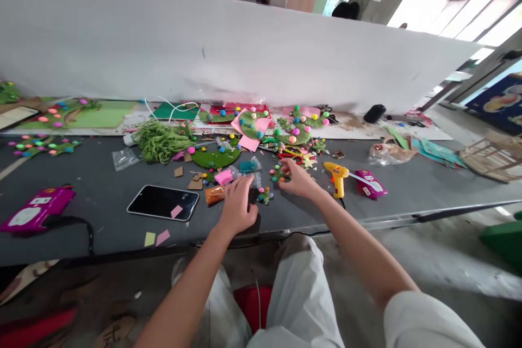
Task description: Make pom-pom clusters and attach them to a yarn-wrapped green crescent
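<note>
My left hand rests on the grey table with its fingers curled beside small clear bags of coloured bits and an orange bag. A small green felt piece with pompoms lies just right of it. My right hand pinches another small green pompom piece. A yellow glue gun stands to the right of that hand.
A black phone lies left of my hands. Green yarn, green felt shapes with pompoms, pink paper and magenta packs are spread over the table. A white partition runs along the back.
</note>
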A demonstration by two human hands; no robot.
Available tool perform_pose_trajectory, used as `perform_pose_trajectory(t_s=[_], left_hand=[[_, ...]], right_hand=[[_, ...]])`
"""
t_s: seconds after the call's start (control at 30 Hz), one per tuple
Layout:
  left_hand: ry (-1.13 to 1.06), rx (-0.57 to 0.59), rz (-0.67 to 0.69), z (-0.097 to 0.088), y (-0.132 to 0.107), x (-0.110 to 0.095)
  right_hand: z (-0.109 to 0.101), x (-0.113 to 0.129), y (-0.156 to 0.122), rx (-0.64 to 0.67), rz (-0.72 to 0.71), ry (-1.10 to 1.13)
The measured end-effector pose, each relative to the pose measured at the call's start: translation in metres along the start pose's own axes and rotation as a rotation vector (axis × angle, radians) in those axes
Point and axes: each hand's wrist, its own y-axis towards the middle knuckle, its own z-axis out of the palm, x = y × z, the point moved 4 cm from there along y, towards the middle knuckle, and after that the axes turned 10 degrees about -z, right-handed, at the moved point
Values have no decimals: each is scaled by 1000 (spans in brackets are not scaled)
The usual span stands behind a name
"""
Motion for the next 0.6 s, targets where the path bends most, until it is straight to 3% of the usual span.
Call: perform_pose_trajectory(t_s=[0.13,0.3,0.47,0.6], left_hand=[[92,17,-41,2,0,-2],[168,-17,-119,6,0,-3],[239,-11,-190,8,1,-2],[255,35,-228,10,3,-3]], right_hand=[[15,7,0,13,-2,-64],[15,12,0,50,-30,-67],[-11,3,10,70,-53,3],[-35,-26,44,-101,72,-37]])
